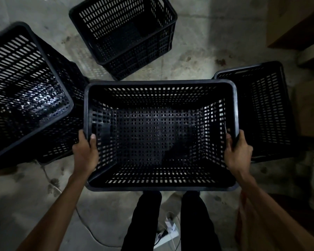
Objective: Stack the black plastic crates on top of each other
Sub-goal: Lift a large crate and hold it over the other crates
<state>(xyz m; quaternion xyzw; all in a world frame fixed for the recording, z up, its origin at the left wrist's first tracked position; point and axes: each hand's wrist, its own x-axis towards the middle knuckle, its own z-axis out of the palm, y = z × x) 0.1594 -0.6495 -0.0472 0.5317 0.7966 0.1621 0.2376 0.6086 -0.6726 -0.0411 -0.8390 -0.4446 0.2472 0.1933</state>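
We hold one crate [152, 138] up in front of us, above our legs [145, 223]. Our left hand [85, 151] grips the left rim, with the thumb inside and the fingers outside. Our right hand [237, 151] grips the right rim the same way. We hold both short sides so the crate is level and does not tip. Its open side faces up, so its bottom can sit on another crate.

Three more crates are on the floor [207, 42]. The left crate [25, 91] is just beside ours, and its rim looks higher than the rest. It may be a stack, but we cannot tell for sure. The far crate [123, 33] stands apart and is turned a bit. The right crate [261, 109] is just beside ours, partly hidden behind it.

We think this is the carrying step, and next we must pick a spot. The crate has to line up with the rim below, or it will sit crooked. A white plug strip [166, 239] lies by our feet, so we should watch our steps.
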